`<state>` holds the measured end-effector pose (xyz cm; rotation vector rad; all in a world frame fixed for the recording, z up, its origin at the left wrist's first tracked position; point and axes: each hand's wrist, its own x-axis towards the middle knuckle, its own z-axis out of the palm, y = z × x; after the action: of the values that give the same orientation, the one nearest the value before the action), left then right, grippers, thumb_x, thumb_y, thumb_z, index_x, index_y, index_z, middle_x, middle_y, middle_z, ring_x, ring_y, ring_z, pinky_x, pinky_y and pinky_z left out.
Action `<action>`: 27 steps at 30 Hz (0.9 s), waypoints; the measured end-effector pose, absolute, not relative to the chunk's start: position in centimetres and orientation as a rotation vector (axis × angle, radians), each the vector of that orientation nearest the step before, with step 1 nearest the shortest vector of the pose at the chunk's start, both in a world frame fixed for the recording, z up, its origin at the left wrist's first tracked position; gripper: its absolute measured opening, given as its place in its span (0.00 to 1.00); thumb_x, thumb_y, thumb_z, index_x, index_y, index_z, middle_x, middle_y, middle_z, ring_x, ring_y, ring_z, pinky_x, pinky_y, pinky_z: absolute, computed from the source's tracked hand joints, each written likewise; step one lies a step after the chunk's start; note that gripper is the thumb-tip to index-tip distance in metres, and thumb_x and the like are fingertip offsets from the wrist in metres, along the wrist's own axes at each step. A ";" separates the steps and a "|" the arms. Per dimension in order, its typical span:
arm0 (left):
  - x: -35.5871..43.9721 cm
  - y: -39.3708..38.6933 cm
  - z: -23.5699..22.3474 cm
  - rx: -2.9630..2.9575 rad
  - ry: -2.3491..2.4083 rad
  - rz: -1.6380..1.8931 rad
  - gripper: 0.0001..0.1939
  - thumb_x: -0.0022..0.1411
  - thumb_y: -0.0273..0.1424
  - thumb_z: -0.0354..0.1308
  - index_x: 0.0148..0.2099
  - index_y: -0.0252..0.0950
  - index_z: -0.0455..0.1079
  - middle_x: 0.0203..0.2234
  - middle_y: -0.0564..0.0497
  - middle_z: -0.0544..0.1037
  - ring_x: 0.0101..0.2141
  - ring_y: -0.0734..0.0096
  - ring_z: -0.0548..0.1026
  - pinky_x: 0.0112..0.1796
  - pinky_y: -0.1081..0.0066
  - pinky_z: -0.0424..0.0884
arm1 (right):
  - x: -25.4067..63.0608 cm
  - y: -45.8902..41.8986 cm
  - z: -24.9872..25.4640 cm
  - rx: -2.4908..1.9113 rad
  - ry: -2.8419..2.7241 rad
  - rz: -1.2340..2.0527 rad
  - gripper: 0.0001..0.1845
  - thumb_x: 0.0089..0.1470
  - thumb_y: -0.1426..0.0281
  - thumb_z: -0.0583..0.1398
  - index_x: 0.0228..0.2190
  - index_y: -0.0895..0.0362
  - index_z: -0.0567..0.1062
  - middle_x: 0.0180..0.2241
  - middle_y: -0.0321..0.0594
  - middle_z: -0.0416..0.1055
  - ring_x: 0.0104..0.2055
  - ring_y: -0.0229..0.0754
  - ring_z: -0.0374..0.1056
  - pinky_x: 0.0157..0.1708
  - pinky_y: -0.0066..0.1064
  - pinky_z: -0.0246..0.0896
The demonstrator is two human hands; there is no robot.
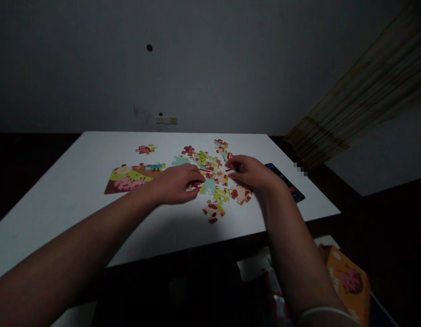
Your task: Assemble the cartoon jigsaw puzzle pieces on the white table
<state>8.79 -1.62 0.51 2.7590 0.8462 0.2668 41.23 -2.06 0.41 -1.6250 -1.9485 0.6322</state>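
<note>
Loose jigsaw puzzle pieces (208, 187) lie in a pile mid-table, in green, brown, red and pale blue. My left hand (179, 184) comes in over the pile's left side, fingers curled and thumb below, closed on a partly hidden dark red puzzle piece (194, 185). At the right side of the pile, my right hand (249, 171) has its thumb and fingertips at a small red-and-white puzzle piece (228, 170). Beside my left forearm lies a joined section of puzzle (129, 178) showing a pink pig on green and brown.
The white table (74, 200) stands before a grey wall. A dark phone (288, 184) lies right of my right hand. One small cluster of pieces (146, 149) sits at the back left. Below the table's front right edge is an orange box (348, 281). A curtain (333, 104) hangs at right.
</note>
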 end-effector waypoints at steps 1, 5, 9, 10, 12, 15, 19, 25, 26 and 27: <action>8.8 -1.7 0.6 2.724 0.841 0.295 0.20 0.73 0.35 0.57 0.62 0.48 0.80 0.56 0.46 0.84 0.56 0.55 0.79 0.56 0.52 0.76 | 41.2 -1.9 0.2 -1.611 -1.987 0.606 0.12 0.51 0.65 0.71 0.40 0.44 0.85 0.42 0.42 0.84 0.44 0.57 0.78 0.50 0.51 0.75; 8.9 -1.4 0.8 2.459 0.941 0.519 0.18 0.79 0.39 0.53 0.61 0.47 0.81 0.56 0.47 0.85 0.56 0.57 0.79 0.59 0.48 0.75 | 41.3 -1.4 -0.4 -1.565 -2.085 0.544 0.08 0.60 0.60 0.67 0.41 0.46 0.84 0.41 0.44 0.83 0.43 0.58 0.78 0.48 0.51 0.72; 8.9 0.5 0.4 1.735 0.993 1.049 0.22 0.80 0.40 0.45 0.56 0.35 0.78 0.52 0.40 0.86 0.51 0.59 0.83 0.53 0.54 0.80 | 41.2 -1.1 -0.7 -1.589 -2.063 0.527 0.08 0.62 0.59 0.66 0.40 0.47 0.84 0.42 0.44 0.84 0.42 0.57 0.78 0.45 0.49 0.71; 8.8 1.0 0.3 1.565 0.980 1.180 0.21 0.78 0.41 0.47 0.53 0.35 0.78 0.49 0.41 0.86 0.48 0.60 0.84 0.49 0.57 0.81 | 41.1 -1.0 -0.7 -1.593 -2.057 0.525 0.09 0.62 0.58 0.66 0.40 0.47 0.85 0.42 0.45 0.85 0.42 0.57 0.78 0.45 0.49 0.71; 8.5 1.7 0.2 1.304 0.921 1.362 0.18 0.73 0.44 0.53 0.47 0.36 0.78 0.42 0.43 0.85 0.43 0.61 0.84 0.42 0.63 0.81 | 41.1 -1.0 -0.8 -1.597 -2.051 0.509 0.10 0.63 0.58 0.65 0.40 0.48 0.85 0.42 0.45 0.85 0.41 0.56 0.78 0.45 0.49 0.71; 8.3 2.0 0.3 1.120 0.838 1.467 0.16 0.65 0.45 0.61 0.40 0.37 0.77 0.34 0.47 0.83 0.36 0.65 0.81 0.36 0.69 0.77 | 41.1 -0.7 -1.0 -1.592 -2.053 0.437 0.11 0.63 0.58 0.64 0.40 0.48 0.85 0.42 0.45 0.85 0.40 0.56 0.77 0.46 0.50 0.71; 8.4 1.4 0.4 1.123 0.781 1.464 0.15 0.65 0.45 0.62 0.38 0.37 0.77 0.32 0.48 0.81 0.33 0.66 0.79 0.35 0.68 0.75 | 41.3 -0.2 -1.6 -1.576 -2.018 0.348 0.11 0.63 0.58 0.64 0.39 0.48 0.85 0.41 0.45 0.85 0.40 0.56 0.78 0.45 0.50 0.70; 9.5 0.1 -1.1 1.220 0.747 1.328 0.15 0.70 0.41 0.57 0.41 0.33 0.76 0.33 0.45 0.81 0.35 0.65 0.78 0.38 0.67 0.74 | 41.3 0.4 -2.4 -1.558 -1.968 0.260 0.09 0.62 0.60 0.64 0.38 0.48 0.84 0.40 0.47 0.83 0.43 0.59 0.77 0.48 0.54 0.71; 9.7 -0.3 -1.4 1.283 0.766 1.292 0.16 0.71 0.41 0.56 0.40 0.34 0.76 0.34 0.45 0.81 0.35 0.65 0.78 0.40 0.66 0.74 | 41.3 0.5 -2.5 -1.554 -1.960 0.246 0.09 0.62 0.60 0.64 0.39 0.48 0.84 0.41 0.48 0.83 0.45 0.60 0.77 0.50 0.55 0.71; 9.9 -0.6 -1.6 1.384 0.787 1.241 0.17 0.72 0.42 0.55 0.40 0.34 0.76 0.33 0.45 0.81 0.36 0.64 0.78 0.41 0.65 0.75 | 41.2 0.6 -2.7 -1.548 -1.956 0.231 0.09 0.62 0.61 0.63 0.39 0.48 0.84 0.42 0.49 0.83 0.47 0.61 0.76 0.52 0.56 0.71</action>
<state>9.95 -0.64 -1.63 1.3842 0.7867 1.2407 41.25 0.58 -2.65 -1.5478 -1.9559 0.2314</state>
